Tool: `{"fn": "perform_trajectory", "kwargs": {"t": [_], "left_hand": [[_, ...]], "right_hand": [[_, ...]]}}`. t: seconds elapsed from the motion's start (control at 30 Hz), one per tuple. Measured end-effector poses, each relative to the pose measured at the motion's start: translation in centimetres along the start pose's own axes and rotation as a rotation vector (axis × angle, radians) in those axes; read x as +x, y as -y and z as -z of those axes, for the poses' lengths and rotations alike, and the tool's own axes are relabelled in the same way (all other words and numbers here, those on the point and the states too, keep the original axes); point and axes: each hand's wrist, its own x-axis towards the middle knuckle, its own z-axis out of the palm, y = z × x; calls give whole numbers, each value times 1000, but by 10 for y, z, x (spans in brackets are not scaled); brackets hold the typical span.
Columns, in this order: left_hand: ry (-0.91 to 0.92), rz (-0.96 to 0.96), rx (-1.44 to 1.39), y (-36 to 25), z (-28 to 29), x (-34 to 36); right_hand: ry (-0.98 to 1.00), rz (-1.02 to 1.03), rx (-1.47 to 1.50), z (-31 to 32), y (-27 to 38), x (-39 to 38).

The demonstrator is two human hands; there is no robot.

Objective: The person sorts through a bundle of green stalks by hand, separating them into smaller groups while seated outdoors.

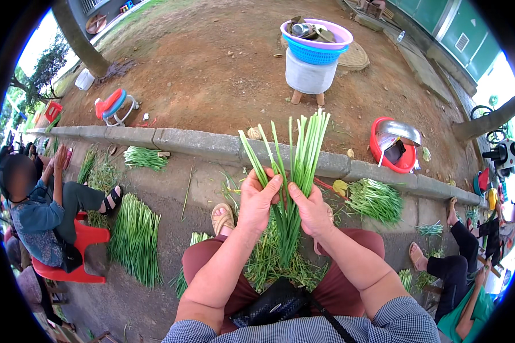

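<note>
A bunch of long garlic chives [308, 151], pale at the stalk ends and dark green toward the leaves, stands upright between my hands in front of my lap. My left hand [256, 200] is closed around a few stalks that fan out to the left. Closed on the thicker part of the bunch, my right hand [313, 210] has its thumb pressed along the stalks. Both thumbs nearly meet at the middle, and the leaves hang down between my wrists. Below lies a loose heap of green trimmings [263, 266] between my knees.
Chive piles lie left [134, 240], right [375, 200] and by the kerb [145, 157]. Past the stone kerb [200, 144] are a stool with basins [312, 71], a red basin [383, 154] and a small chair [117, 107]. People sit on both sides, one on a red stool [86, 246].
</note>
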Motion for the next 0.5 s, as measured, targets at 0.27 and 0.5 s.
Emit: {"fn": "perform_trajectory", "kwargs": {"t": [0.27, 0.5], "left_hand": [[-53, -40, 2, 0, -3, 1], [-41, -12, 44, -11, 4, 4]], "right_hand": [[-35, 34, 37, -10, 14, 1], [-176, -12, -5, 11, 8, 13]]}}
